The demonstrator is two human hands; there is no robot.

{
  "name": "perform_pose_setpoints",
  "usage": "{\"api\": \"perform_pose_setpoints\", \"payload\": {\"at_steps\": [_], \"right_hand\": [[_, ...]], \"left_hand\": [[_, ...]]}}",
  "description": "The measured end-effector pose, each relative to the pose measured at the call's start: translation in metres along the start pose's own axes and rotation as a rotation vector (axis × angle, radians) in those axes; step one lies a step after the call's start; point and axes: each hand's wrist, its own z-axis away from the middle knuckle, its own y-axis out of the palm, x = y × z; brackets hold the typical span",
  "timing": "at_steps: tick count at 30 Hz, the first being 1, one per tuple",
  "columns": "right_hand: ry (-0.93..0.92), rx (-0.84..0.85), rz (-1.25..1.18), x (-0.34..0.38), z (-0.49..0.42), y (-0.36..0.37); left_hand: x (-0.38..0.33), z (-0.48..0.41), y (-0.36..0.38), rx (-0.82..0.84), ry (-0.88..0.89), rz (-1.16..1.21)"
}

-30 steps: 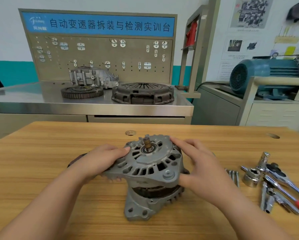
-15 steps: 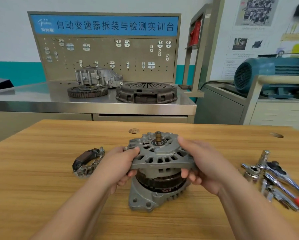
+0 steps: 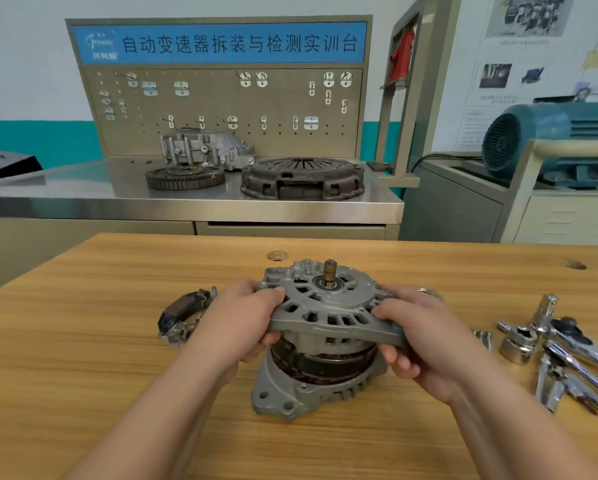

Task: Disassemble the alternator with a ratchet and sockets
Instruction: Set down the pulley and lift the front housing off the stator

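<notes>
On worktop (image 3: 83,375), alternator (image 3: 320,368) stood shaft up. L hand (image 3: 245,320) & R hand (image 3: 418,337) gripped opposite edges of its top cover (image 3: 328,306), thumbs on top, fingers curled under; dark stator showed btwn cover & lower housing. Ratchet (image 3: 581,344) & sockets (image 3: 515,348) lay right of alternator, small dark part (image 3: 183,317) left of it.

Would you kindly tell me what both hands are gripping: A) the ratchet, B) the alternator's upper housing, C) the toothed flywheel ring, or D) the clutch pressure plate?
B: the left hand and the right hand each curl around opposite edges of the alternator's upper housing, thumbs on top.
</notes>
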Motion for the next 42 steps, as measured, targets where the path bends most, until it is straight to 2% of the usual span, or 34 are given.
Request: {"api": "perform_pose_setpoints", "payload": {"at_steps": [7,16,21,23,31,42], "right_hand": [[0.027,-0.018,-0.015,-0.005,-0.001,-0.007],[-0.033,-0.059,0.043,-0.006,0.005,-0.002],[-0.221,-0.056,-0.003,0.021,0.022,-0.001],[-0.251,-0.066,-0.032,0.031,0.025,-0.002],[-0.163,-0.034,-0.065,0.034,0.019,0.002],[-0.157,-0.039,-0.016,0.092,0.005,0.001]], "left_hand": [[0.000,-0.002,0.006,0.030,0.004,0.046],[0.007,0.010,0.006,0.038,0.061,0.282],[-0.008,0.020,0.002,0.115,0.288,0.429],[-0.016,0.017,0.002,0.155,0.324,0.434],[-0.011,0.011,0.003,0.119,0.206,0.451],[-0.069,-0.006,-0.006,0.135,0.285,0.417]]}}
